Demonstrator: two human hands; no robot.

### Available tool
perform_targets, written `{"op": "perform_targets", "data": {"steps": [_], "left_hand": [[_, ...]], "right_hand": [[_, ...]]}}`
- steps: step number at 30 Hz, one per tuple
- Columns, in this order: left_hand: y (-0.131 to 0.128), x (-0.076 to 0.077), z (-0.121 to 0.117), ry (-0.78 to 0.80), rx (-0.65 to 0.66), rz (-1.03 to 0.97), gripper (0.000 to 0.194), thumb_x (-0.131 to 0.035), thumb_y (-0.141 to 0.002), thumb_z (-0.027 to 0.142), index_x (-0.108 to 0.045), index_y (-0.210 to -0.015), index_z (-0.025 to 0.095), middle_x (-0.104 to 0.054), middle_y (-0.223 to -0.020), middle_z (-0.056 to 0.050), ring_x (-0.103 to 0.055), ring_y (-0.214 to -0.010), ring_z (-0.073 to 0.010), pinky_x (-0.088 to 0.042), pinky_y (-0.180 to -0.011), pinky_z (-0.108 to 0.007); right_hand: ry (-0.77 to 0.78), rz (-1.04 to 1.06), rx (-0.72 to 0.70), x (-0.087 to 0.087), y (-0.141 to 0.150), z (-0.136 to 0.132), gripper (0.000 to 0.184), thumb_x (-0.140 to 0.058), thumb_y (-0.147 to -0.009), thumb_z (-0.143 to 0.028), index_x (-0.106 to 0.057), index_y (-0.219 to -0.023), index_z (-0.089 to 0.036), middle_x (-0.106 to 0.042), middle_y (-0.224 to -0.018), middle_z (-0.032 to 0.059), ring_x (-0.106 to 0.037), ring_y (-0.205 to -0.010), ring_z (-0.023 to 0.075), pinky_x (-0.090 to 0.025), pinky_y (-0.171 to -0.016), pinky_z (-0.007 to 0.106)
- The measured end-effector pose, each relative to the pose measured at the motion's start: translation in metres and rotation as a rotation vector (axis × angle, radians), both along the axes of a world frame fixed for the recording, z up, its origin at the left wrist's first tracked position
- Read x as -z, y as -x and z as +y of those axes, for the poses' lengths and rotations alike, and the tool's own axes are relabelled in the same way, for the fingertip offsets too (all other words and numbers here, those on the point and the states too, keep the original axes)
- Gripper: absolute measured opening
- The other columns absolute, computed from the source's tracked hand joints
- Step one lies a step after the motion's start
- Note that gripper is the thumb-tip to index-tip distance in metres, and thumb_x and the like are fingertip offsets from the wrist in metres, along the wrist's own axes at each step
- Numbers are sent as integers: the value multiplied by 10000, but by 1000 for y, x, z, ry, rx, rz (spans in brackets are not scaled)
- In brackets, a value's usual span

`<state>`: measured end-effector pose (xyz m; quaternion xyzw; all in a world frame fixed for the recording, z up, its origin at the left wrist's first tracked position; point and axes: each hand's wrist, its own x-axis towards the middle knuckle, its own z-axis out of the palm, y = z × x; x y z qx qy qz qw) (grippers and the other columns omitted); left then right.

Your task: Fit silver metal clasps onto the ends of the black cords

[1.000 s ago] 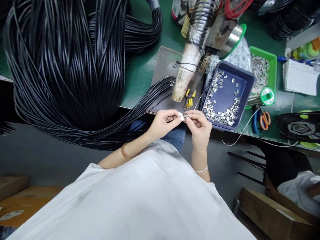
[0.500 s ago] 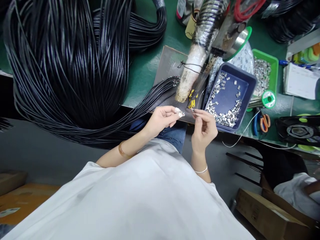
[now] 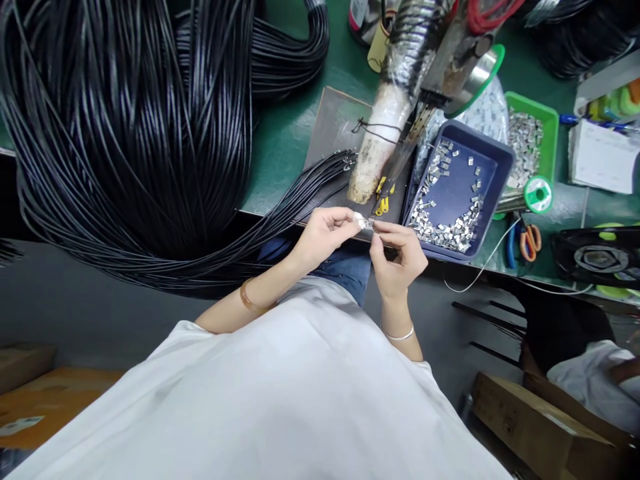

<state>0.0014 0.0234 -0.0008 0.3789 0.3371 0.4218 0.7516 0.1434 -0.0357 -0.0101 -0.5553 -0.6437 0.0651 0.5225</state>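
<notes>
Small metal part (image 3: 368, 225), table's (image 3: 280, 153) near edge.
Our left hand (image 3: 325, 239) pinches it; right hand (image 3: 400, 260) at its right side, can't tell if gripping. Blue tray (image 3: 455, 193) of metal clips (image 3: 450, 237) further right, nearer our right hand.

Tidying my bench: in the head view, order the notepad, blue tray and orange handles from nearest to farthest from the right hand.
1. Blue tray, beside the right hand.
2. Orange handles, right of the tray.
3. Notepad, farther right.
</notes>
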Motion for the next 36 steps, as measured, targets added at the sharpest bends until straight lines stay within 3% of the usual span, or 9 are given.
{"op": "perform_targets", "data": {"steps": [5,13,22,31,36], "left_hand": [[-5,0,0,-41,-53,77,249,-810,-666,345,-691,-672,127,-594,-601,15,-507,-558,-61,-427,-564,-194],[-10,5,3,-121,-143,170,146,-724,-714,260,-686,-689,121,-576,-597,23,-484,-559,-60,-412,-571,-190],[-8,9,4,-168,-127,211,125,-661,-751,228,-671,-685,122,-551,-605,18,-476,-569,-67,-404,-580,-196],[-8,-1,2,-195,-151,238,143,-685,-754,253,-668,-676,134,-533,-587,24,-479,-578,-75,-413,-585,-199],[-7,0,2,-144,-136,207,139,-712,-721,259,-693,-705,123,-564,-597,20,-472,-557,-65,-411,-567,-194]], "right_hand": [[-75,-155,7,3,-2,3,133,-641,-834,-136,-617,-909,-244,-743,-1000,11,-719,-904,151,-592,-789,323],[18,-70,86,2,4,7,57,-608,-870,-177,-611,-883,-232,-713,-1005,29,-688,-894,145,-533,-572,255],[-19,-103,63,1,2,10,88,-622,-857,-148,-621,-883,-232,-720,-978,18,-681,-878,132,-525,-582,247],[14,-100,98,-7,4,11,43,-631,-867,-200,-658,-862,-233,-710,-999,30,-693,-898,152,-609,-706,316],[-3,-83,54,-6,3,9,72,-649,-836,-156,-623,-849,-222,-711,-1022,31,-693,-892,138,-562,-589,244]]}}
